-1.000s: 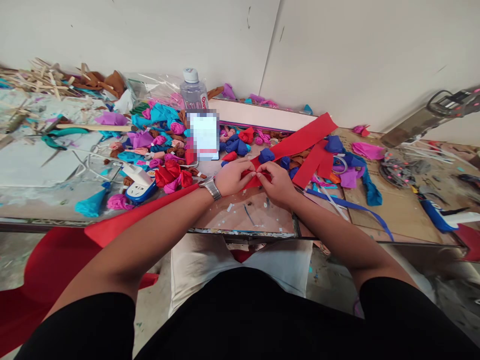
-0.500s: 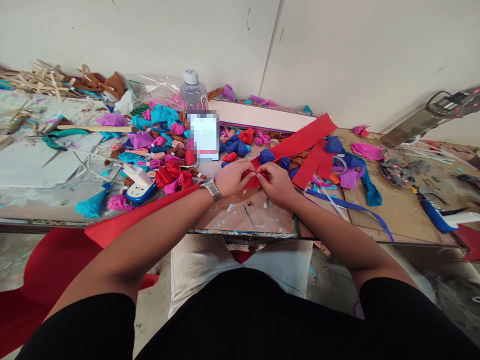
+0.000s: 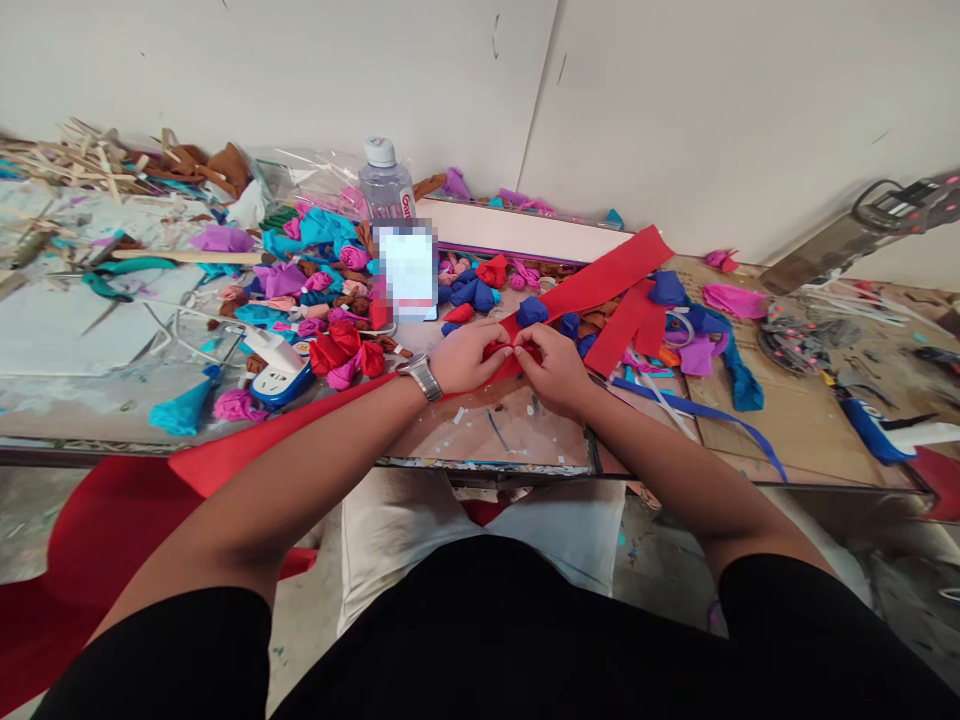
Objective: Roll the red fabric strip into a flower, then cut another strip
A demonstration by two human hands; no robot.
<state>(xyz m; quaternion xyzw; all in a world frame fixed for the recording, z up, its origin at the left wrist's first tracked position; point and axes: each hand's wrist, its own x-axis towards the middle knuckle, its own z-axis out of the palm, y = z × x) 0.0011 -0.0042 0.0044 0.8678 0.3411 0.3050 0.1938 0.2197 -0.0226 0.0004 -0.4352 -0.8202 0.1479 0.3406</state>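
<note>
My left hand (image 3: 471,358) and my right hand (image 3: 551,368) meet fingertip to fingertip near the table's front edge, both pinching a piece of red fabric (image 3: 531,349). Most of that piece is hidden by the fingers. Behind them a wide red strip (image 3: 607,272) runs up to the right, with shorter red pieces (image 3: 621,332) beside it. A long red cloth (image 3: 300,415) passes under my left forearm and over the table edge. A blue fabric bud (image 3: 532,311) sits just beyond my fingers.
Behind my left hand stand a phone (image 3: 408,272) and a bottle (image 3: 387,185). Crumpled colored fabric flowers (image 3: 335,350), a power strip (image 3: 279,383) and pliers (image 3: 109,285) lie left. A blue ribbon (image 3: 705,412), cardboard (image 3: 795,420) and a blue-handled tool (image 3: 874,432) are right.
The fingertips have shifted slightly around the red fabric, and less of it shows below them. Both hands stay in nearly the same place.
</note>
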